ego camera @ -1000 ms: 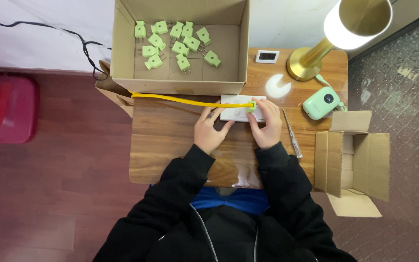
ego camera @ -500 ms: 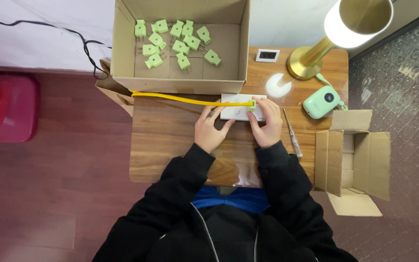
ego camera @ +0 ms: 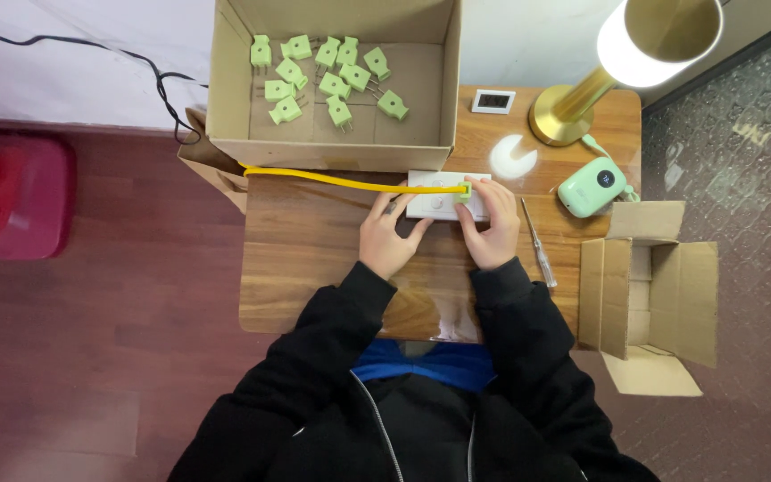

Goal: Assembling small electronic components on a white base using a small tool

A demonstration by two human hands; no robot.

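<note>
White socket strip (ego camera: 439, 198): partly hidden under both hands. Lamp shade (ego camera: 662, 36): cut by top edge. Small display (ego camera: 493, 101): unreadable.

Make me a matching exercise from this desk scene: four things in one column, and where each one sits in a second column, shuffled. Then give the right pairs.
Things:
1. green plugs
2. screwdriver
3. white power strip
4. brass lamp

Places:
A. under both hands, at the middle of the table
B. inside the big open cardboard box
C. at the table's far right corner
D. lying on the table just right of the right hand

Pairs: 1-B, 2-D, 3-A, 4-C
</note>
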